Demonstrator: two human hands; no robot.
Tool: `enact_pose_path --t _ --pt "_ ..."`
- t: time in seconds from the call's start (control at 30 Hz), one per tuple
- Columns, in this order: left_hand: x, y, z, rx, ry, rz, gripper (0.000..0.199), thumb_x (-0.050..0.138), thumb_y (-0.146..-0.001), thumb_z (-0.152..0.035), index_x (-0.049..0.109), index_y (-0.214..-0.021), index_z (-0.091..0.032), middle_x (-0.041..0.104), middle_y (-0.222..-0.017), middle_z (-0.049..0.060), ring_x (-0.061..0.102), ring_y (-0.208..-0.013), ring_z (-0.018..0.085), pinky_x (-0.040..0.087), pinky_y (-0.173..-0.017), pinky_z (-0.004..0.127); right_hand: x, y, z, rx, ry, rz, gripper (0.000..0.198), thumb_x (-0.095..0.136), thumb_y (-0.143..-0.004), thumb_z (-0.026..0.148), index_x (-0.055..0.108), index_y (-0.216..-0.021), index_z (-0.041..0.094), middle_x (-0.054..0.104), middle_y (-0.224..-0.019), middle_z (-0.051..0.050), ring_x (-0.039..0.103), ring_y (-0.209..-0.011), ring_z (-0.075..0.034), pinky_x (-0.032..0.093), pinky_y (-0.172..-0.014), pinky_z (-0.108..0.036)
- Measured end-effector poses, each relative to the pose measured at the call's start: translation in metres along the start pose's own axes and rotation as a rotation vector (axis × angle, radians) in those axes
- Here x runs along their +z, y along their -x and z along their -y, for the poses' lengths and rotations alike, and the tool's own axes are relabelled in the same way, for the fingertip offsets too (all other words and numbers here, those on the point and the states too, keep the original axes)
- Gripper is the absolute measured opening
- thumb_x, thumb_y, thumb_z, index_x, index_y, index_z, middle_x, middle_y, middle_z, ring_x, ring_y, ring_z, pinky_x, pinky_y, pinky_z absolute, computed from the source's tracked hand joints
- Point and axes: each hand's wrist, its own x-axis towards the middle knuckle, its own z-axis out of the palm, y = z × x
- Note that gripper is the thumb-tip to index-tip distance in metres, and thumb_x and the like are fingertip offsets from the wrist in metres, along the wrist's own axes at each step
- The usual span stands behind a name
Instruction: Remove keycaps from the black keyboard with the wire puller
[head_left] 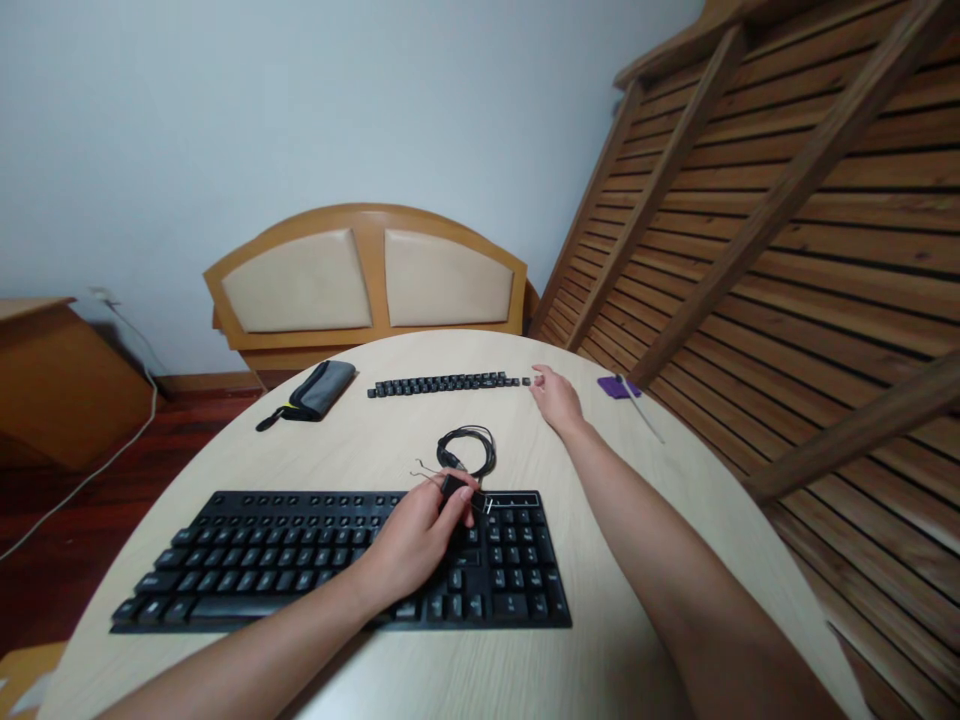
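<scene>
On the table lies a black keyboard (277, 560), with some of its keys bare along the top row. My left hand (412, 535) rests over its right half, closed around a keycap puller (451, 487) with a black body and thin wire prongs pointing left. Farther back, loose black keycaps (435, 384) stand in two close rows. At their right end my right hand (559, 400) reaches down to the tabletop, thumb and finger pinched on a small keycap (538, 380), mostly hidden by the fingertips. Another single keycap (526, 381) sits just left of these fingers.
A coiled black cable (491, 455) lies behind the keyboard. To the left is a grey and black pouch (326, 388). A purple cloth (616, 387) and a thin stick-like tool (645, 418) lie at the right edge of the round table (600, 620). Wooden slats lean close on the right.
</scene>
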Motion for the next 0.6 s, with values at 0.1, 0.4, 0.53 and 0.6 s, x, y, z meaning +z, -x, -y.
enact_pose_path --t 0.1,0.4,0.53,0.6 --pt "0.000 0.001 -0.001 0.010 0.004 0.011 0.028 0.037 -0.099 -0.037 0.057 -0.104 -0.018 0.063 -0.078 0.001 0.060 -0.080 0.019 0.044 -0.080 0.034 -0.014 0.010 0.005 0.005 0.025 0.052 0.053 0.059 -0.084 0.016 0.044 -0.135 0.016 0.065 -0.109 -0.011 0.060 -0.103 -0.024 0.045 -0.089 -0.034" --pt "0.000 0.001 -0.003 0.046 -0.016 0.006 0.026 0.039 -0.099 -0.035 0.057 -0.104 -0.018 0.064 -0.080 0.002 0.061 -0.081 0.019 0.045 -0.083 0.034 -0.075 0.087 0.036 -0.188 -0.030 0.300 0.026 0.058 -0.088 0.036 0.060 -0.107 0.019 0.064 -0.107 -0.010 0.061 -0.101 -0.022 0.045 -0.091 -0.035" --pt "0.000 0.000 -0.003 0.055 -0.031 -0.003 0.025 0.040 -0.098 -0.034 0.060 -0.102 -0.018 0.066 -0.083 0.002 0.062 -0.086 0.020 0.044 -0.087 0.034 -0.105 0.128 0.058 -0.412 -0.258 0.543 0.051 0.056 -0.088 0.051 0.049 -0.128 0.022 0.052 -0.129 -0.010 0.049 -0.120 -0.024 0.038 -0.103 -0.040" --pt "0.000 0.000 -0.002 0.059 -0.044 -0.004 0.026 0.041 -0.098 -0.034 0.062 -0.096 -0.018 0.068 -0.087 0.003 0.062 -0.089 0.020 0.043 -0.089 0.034 -0.115 0.142 0.066 -0.476 -0.284 0.697 0.069 0.065 -0.079 0.056 0.043 -0.135 0.022 0.048 -0.132 -0.010 0.045 -0.123 -0.026 0.038 -0.103 -0.041"
